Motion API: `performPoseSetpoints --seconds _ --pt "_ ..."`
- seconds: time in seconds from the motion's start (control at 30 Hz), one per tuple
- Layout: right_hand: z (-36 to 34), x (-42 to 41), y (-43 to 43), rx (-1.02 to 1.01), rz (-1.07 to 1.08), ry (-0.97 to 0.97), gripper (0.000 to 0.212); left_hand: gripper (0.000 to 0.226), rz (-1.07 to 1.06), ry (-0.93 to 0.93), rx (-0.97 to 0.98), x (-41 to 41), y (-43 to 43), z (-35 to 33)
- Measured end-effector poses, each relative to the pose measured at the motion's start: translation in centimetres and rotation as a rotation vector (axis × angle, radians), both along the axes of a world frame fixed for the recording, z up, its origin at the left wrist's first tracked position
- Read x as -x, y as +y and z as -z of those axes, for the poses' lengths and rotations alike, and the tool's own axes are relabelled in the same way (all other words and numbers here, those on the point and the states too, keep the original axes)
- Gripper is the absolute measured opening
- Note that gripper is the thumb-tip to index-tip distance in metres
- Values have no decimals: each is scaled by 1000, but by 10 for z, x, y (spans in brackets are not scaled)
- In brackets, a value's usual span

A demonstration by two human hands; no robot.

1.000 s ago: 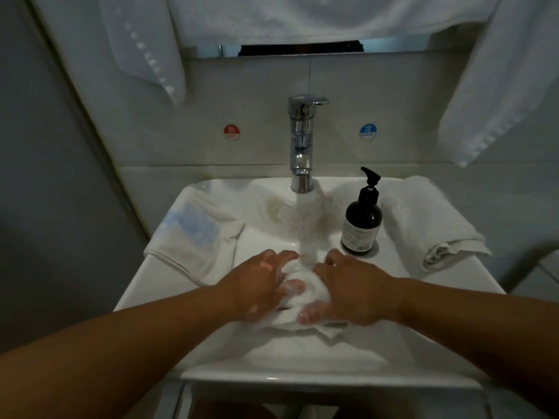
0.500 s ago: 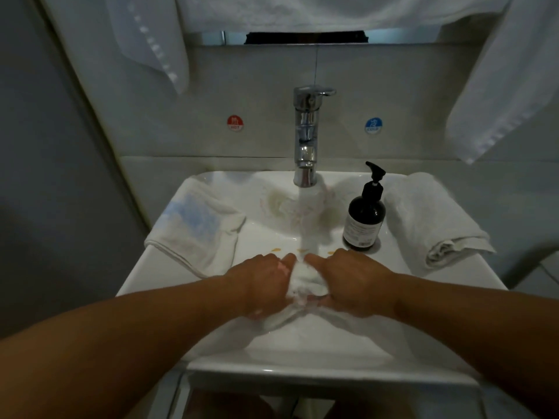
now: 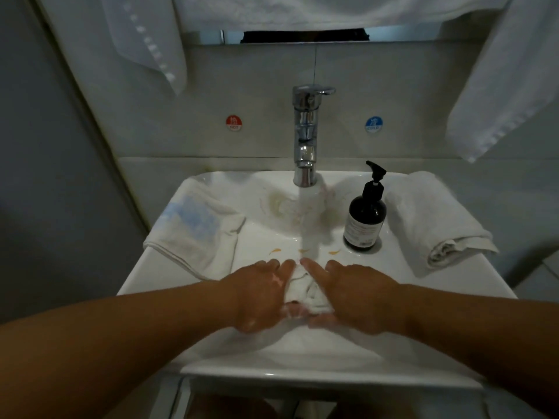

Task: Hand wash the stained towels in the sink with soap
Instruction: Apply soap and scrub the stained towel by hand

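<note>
While water (image 3: pixel 309 225) runs into sink (image 3: pixel 157 276), left hand (image 3: pixel 257 294) and right hand (image 3: pixel 360 297) clamp wet towel (image 3: pixel 302 290) inside.

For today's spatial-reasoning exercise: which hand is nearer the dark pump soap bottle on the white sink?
Right. The right hand is just in front of the dark pump soap bottle, towards the person; the left hand sits farther left, beyond the white cloth between them.
</note>
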State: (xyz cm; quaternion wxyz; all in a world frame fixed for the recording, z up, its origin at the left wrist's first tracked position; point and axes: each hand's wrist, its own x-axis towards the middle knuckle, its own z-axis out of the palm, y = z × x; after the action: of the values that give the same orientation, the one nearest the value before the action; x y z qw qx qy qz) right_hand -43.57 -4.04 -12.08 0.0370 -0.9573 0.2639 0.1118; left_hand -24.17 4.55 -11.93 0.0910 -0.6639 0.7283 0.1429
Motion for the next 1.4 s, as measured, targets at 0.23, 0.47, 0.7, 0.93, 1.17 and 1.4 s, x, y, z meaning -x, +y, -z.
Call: performPoseSetpoints --seconds 0.23,0.47,0.7,0.93,1.17,1.4 --pt "-7 -3 -11 -196 93 -181 58 33 40 24 61 -8 -14 -10" --pt "-22 7 -17 -265 88 -202 65 50 -7 137 -45 -18 -19 -32" --pt "-3 9 6 -188 4 -29 120 63 116 -113 -95 13 9 -11" --pt "-9 -1 -7 -225 23 -247 55 69 -75 89 18 11 -4 -8" --pt "-10 2 -10 -258 210 -142 83 53 -170 199 60 3 -11 -11" --pt "-8 16 3 -125 19 36 116 95 -83 107 -95 11 1 -8"
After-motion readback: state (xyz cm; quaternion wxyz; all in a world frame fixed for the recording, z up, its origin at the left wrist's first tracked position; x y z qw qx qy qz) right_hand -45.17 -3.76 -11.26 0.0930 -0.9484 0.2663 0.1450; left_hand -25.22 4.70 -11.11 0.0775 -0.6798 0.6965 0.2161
